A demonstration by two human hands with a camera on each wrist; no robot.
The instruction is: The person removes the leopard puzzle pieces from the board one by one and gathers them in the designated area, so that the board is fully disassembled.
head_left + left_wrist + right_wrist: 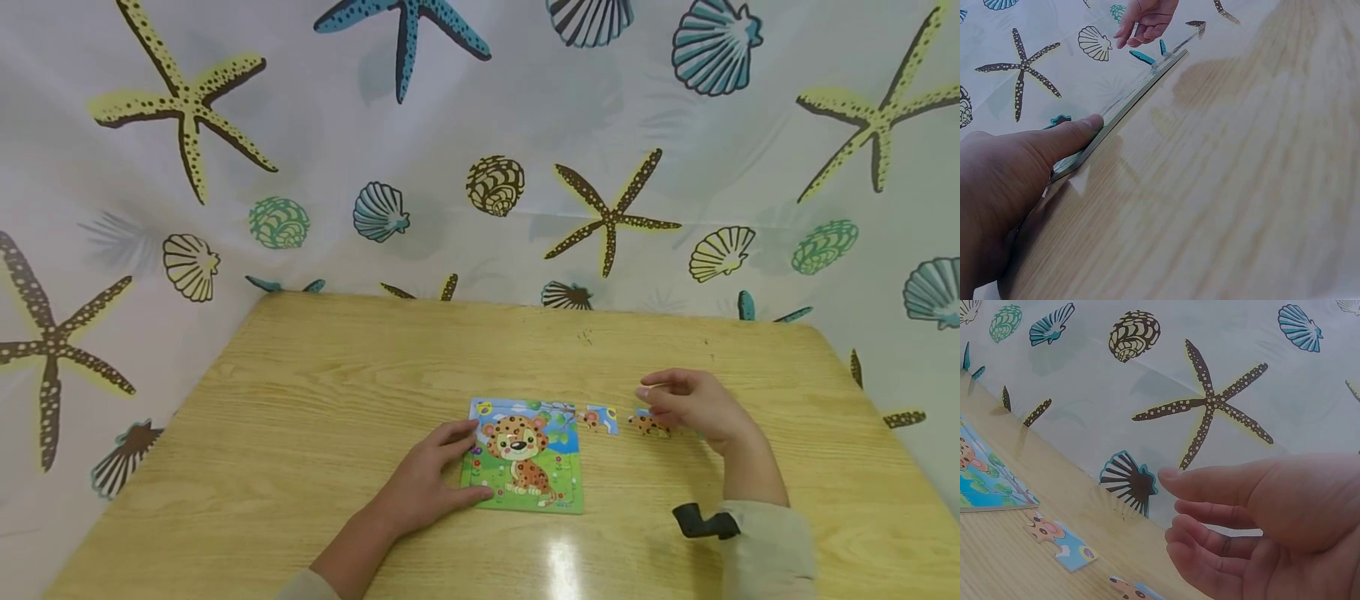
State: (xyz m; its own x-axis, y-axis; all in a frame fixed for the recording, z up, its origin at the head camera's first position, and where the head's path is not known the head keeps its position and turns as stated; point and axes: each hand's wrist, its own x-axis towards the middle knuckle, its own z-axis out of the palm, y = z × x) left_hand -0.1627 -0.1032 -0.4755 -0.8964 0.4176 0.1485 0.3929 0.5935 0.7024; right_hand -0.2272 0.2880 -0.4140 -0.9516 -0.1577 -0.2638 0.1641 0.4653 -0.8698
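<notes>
A square jigsaw puzzle board (pixel 536 454) with a cartoon leopard cub lies on the wooden table. My left hand (pixel 423 479) rests at its left side, thumb laid over the lower left edge and fingertips touching the upper left edge. In the left wrist view the thumb (pixel 1072 139) lies straight on the board's rim, the other fingers hidden. To the board's right lie a loose puzzle piece (pixel 600 419) and a second piece (pixel 648 425). Over the second piece hovers my right hand (pixel 693 408), its fingers loosely bent; the right wrist view shows nothing between thumb and fingers.
The wooden table (pixel 337 375) reaches back to a white cloth (pixel 450 250) printed with starfish and shells, which also hangs at both sides. A small black object (pixel 705 522) sits by the right sleeve. A bit of green shows beneath the right hand.
</notes>
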